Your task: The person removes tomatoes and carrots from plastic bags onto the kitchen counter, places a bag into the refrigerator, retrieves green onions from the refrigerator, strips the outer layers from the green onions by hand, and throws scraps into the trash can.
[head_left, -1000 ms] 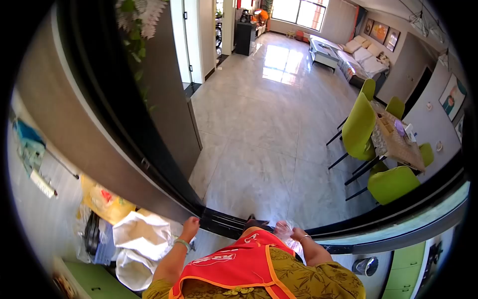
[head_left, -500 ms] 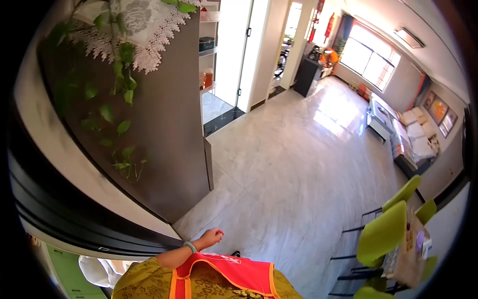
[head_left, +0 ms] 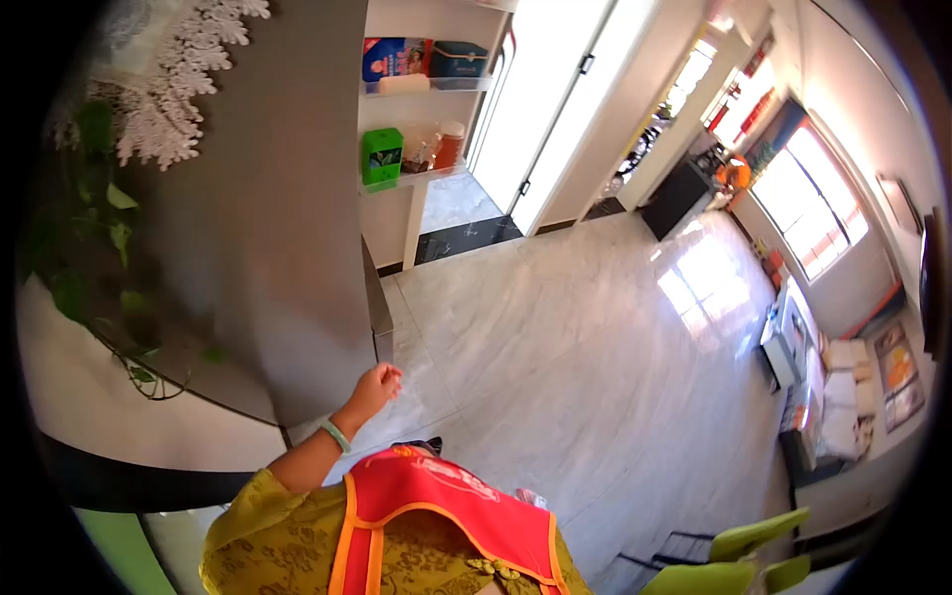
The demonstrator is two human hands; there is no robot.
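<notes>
My left hand (head_left: 375,390) is raised ahead of me at the lower left, a pale green bangle (head_left: 337,436) around its wrist. Its fingers are curled in loosely, and I see nothing in them. The hand is near the lower edge of the grey-brown cabinet side (head_left: 288,248), apparently not touching it. I wear a red apron (head_left: 436,486) with orange trim over a mustard patterned top. Past the apron's right edge shows a small clear, shiny thing (head_left: 531,499), too small to name. My right hand is out of sight.
Wall shelves (head_left: 426,87) with boxes and jars stand beside an open white door (head_left: 540,89). A trailing plant (head_left: 119,238) hangs at the left. Glossy tiled floor (head_left: 555,337) stretches toward a window. Green chairs (head_left: 754,535) are at the lower right, a sofa (head_left: 843,407) beyond.
My view has moved forward and turned, so the shelves look nearer and the chairs have slid lower. My left hand appears farther up and left. The shiny thing by the apron has come into view.
</notes>
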